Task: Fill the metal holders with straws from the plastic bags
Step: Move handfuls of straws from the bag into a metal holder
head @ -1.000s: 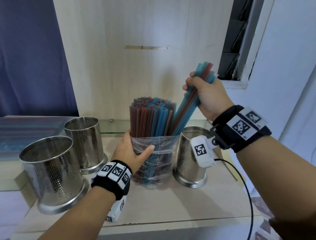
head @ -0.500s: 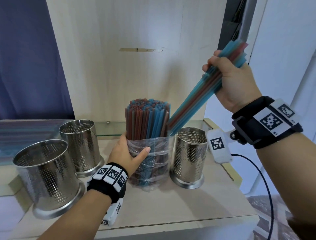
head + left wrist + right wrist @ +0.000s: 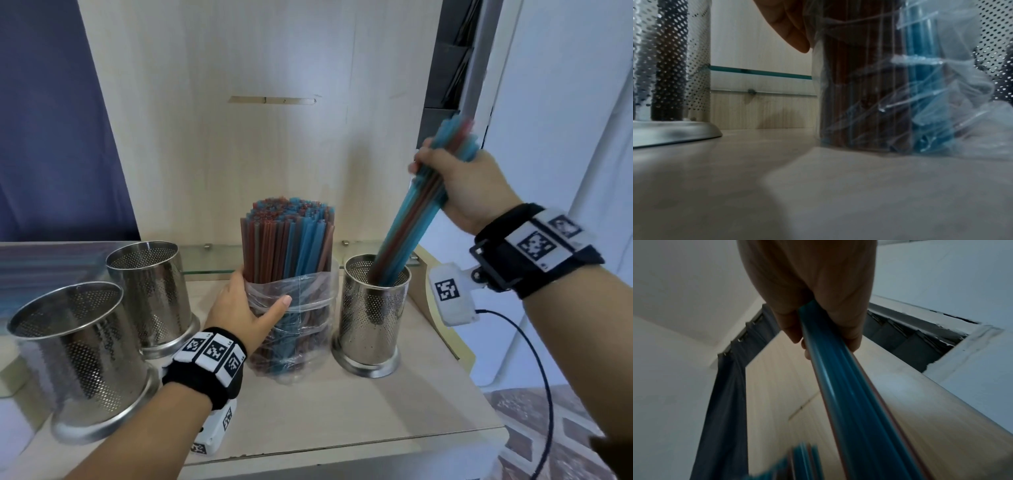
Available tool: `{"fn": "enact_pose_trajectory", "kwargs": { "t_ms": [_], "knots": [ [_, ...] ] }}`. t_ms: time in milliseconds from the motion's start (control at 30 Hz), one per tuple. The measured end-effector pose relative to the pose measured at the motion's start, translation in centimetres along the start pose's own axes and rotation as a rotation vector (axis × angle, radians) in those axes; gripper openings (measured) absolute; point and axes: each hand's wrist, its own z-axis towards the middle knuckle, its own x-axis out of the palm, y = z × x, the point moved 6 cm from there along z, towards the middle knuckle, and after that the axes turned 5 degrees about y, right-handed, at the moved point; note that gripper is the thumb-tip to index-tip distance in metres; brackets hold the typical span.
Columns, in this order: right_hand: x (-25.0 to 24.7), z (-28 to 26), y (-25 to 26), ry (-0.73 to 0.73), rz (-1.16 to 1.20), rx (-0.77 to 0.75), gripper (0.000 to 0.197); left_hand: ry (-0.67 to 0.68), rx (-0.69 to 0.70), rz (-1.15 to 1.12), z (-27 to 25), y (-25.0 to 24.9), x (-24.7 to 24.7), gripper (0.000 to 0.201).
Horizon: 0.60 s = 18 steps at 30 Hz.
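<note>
1. My right hand (image 3: pixel 476 186) is wrapped tight around a bunch of straws (image 3: pixel 409 226), blue ones and reddish ones.
2. A moment ago this bunch was up in the air, with its low tips just by the bag. Now the low tips are down inside the right holder (image 3: pixel 371 308). The bunch leans up and to the right, toward my fist.
3. That means the first bunch is going into a holder. I have not let go yet, so the straws are not dropped in all the way.
4. My left hand (image 3: pixel 245 310) is curled around the plastic bag (image 3: pixel 308 294), thumb in front and fingers behind. It was there a moment ago too. It keeps the bag standing up on the shelf (image 3: pixel 342 407).
5. Lots of straws stand in the bag, the full bundle (image 3: pixel 287 236), poking out above the plastic.
6. The bag sits between the holders, just beside the right holder.
7. Two more holders wait on my left, the back holder (image 3: pixel 154 294) and the near holder (image 3: pixel 78 356). I see no straws in them.
8. I think I should open my fingers next, so the bunch slides down. If I let go while it leans this much, some straws may tip out over the rim.
9. Most of the job is left to do.
</note>
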Motion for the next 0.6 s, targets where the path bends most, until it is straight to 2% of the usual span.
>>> {"fn": "enact_pose_trajectory", "kwargs": {
  "t_ms": [167, 300, 400, 467, 533, 600],
  "knots": [
    [1.3, -0.3, -5.3, 0.093, -0.124, 0.141, 0.008, 0.004, 0.001, 0.0, -0.1, -0.2, -0.1, 0.072],
    [2.3, -1.0, -7.1, 0.17, -0.248, 0.159, 0.008, -0.004, 0.007, 0.003, -0.2, -0.5, -0.2, 0.069],
    [1.7, -1.4, -8.3, 0.159, -0.331, 0.197, 0.024, -0.002, 0.005, -0.005, -0.2, -0.6, -0.2, 0.069],
    [1.3, -1.5, -9.3, 0.164, -0.366, 0.259, 0.027, -0.002, 0.004, -0.005, -0.2, -0.5, -0.2, 0.071],
    [1.0, -1.6, -10.4, 0.218, -0.445, 0.323, 0.029, 0.001, 0.004, -0.006, -0.2, -0.5, -0.2, 0.072],
    [0.8, -1.8, -11.5, 0.305, -0.576, 0.397, 0.043, 0.0, 0.007, -0.011, -0.1, -0.4, -0.2, 0.072]
  ]
}}
